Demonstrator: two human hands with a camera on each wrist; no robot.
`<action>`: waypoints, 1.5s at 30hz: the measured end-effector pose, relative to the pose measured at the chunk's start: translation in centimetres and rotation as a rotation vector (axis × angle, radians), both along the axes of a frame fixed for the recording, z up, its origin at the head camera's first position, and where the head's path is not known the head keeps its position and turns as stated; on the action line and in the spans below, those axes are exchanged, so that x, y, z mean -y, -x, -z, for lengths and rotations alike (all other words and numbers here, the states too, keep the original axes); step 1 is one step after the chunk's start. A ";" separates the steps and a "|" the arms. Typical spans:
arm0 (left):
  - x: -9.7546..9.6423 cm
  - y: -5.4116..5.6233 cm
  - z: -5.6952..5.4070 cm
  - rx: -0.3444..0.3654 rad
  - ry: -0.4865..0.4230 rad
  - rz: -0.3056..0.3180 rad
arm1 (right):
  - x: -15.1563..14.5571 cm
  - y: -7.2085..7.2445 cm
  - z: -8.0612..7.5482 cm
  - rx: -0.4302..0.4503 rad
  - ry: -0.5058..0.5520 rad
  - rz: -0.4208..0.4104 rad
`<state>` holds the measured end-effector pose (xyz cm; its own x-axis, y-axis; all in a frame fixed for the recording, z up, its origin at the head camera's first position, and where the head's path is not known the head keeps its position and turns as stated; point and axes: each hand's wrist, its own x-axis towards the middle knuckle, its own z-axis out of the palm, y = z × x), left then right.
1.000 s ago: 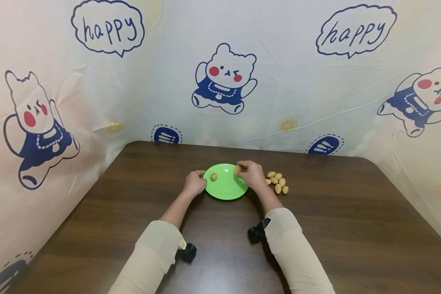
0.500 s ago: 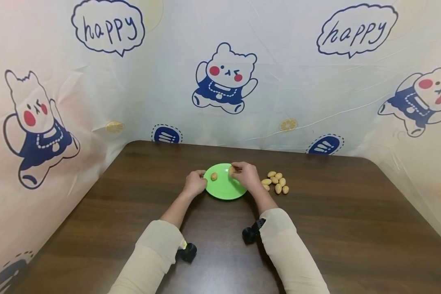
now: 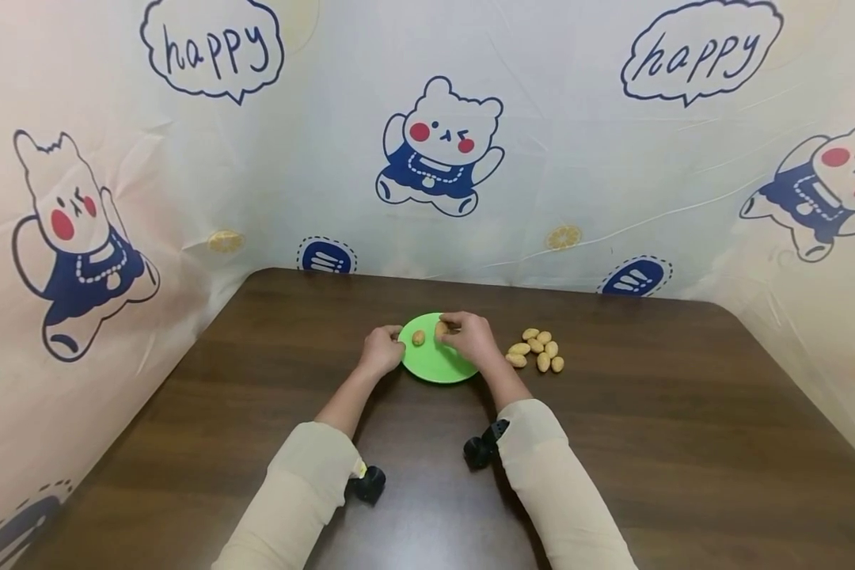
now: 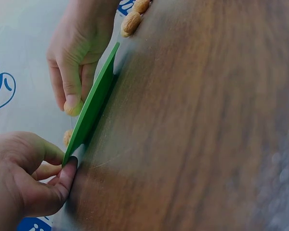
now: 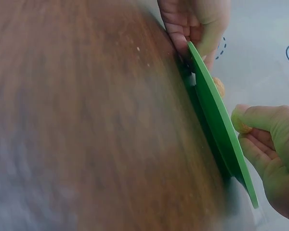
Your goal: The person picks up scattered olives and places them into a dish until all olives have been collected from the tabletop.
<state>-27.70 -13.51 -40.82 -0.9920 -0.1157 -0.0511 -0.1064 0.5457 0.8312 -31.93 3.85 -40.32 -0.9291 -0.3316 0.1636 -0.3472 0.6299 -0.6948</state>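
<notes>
A round green plate point(image 3: 438, 366) lies on the table, and my left hand point(image 3: 381, 352) pinches its left rim between thumb and fingers. One tan, rough-shelled walnut point(image 3: 418, 338) rests on the plate's left part, near that hand. Over the plate, my right hand point(image 3: 470, 339) pinches a second walnut point(image 5: 241, 121) between thumb and fingertips. In the left wrist view this held walnut point(image 4: 73, 108) shows close above the plate's surface, beside the one lying there. The right hand's palm is largely hidden in the head view.
Several more walnuts point(image 3: 536, 346) lie in a loose group on the brown table point(image 3: 648, 427), just right of the plate. A printed cloth point(image 3: 292, 158) hangs behind the table and along its sides. Black wrist cameras point(image 3: 479, 453) sit below both sleeves.
My right hand has moved left over the plate with its walnut, toward the walnut lying there. My left hand keeps its hold on the rim. The head view has shifted slightly.
</notes>
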 end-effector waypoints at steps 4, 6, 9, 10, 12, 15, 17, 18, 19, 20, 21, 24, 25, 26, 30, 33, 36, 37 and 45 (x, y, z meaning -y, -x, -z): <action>0.0 0.0 0.0 -0.001 -0.004 -0.007 | 0.4 0.0 0.0 -0.002 -0.015 -0.009; 0.0 0.0 0.0 -0.004 0.002 -0.007 | 0.5 0.0 0.1 -0.002 -0.027 -0.013; 0.0 0.0 0.0 -0.008 0.009 -0.010 | 0.8 -0.1 0.1 0.000 -0.038 -0.018; 0.0 0.0 0.0 -0.010 0.013 -0.011 | 0.9 -0.1 0.2 0.000 -0.039 -0.018; 0.0 0.1 0.1 -0.012 0.017 -0.014 | 1.0 -0.1 0.2 0.001 -0.042 -0.019; 0.0 0.1 0.0 -0.014 0.020 -0.019 | 1.1 -0.1 0.2 -0.007 -0.045 -0.025; 0.0 0.1 0.0 -0.013 0.019 -0.018 | 1.2 -0.2 0.2 -0.013 -0.047 -0.030; 0.0 0.1 0.0 -0.011 0.018 -0.016 | 1.2 -0.2 0.2 -0.017 -0.047 -0.032; 0.0 0.1 0.0 -0.010 0.017 -0.015 | 1.2 -0.2 0.3 -0.017 -0.046 -0.035; 0.0 0.1 0.0 -0.008 0.017 -0.014 | 1.2 -0.2 0.3 -0.016 -0.047 -0.037; 0.0 0.1 0.0 -0.007 0.016 -0.014 | 1.2 -0.2 0.3 -0.014 -0.048 -0.038; 0.0 0.1 0.0 -0.003 0.018 -0.015 | 1.3 -0.3 0.3 -0.004 -0.059 -0.035; 0.0 0.1 0.0 -0.002 0.019 -0.017 | 1.3 -0.3 0.3 -0.003 -0.067 -0.033; 0.0 0.1 0.0 -0.001 0.018 -0.017 | 1.3 -0.3 0.3 -0.004 -0.076 -0.030; 0.0 0.2 0.0 -0.003 0.022 -0.014 | 1.4 -0.3 0.2 -0.014 -0.109 -0.033; 0.0 0.2 0.1 0.000 0.026 -0.012 | 1.4 -0.4 0.3 -0.016 -0.118 -0.046; 0.0 0.2 0.1 0.001 0.022 -0.017 | 1.5 -0.3 0.2 -0.017 -0.122 -0.057; 0.0 0.2 0.0 0.001 0.021 -0.017 | 1.5 -0.3 0.2 -0.013 -0.122 -0.059; -0.1 0.2 0.0 0.013 0.006 -0.020 | 1.4 -0.3 0.2 0.003 -0.116 -0.063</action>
<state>-27.94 -13.43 -40.86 -0.9887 -0.1357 -0.0631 -0.1280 0.5485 0.8263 -31.67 2.40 -40.54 -0.9062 -0.4060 0.1180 -0.3868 0.6833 -0.6192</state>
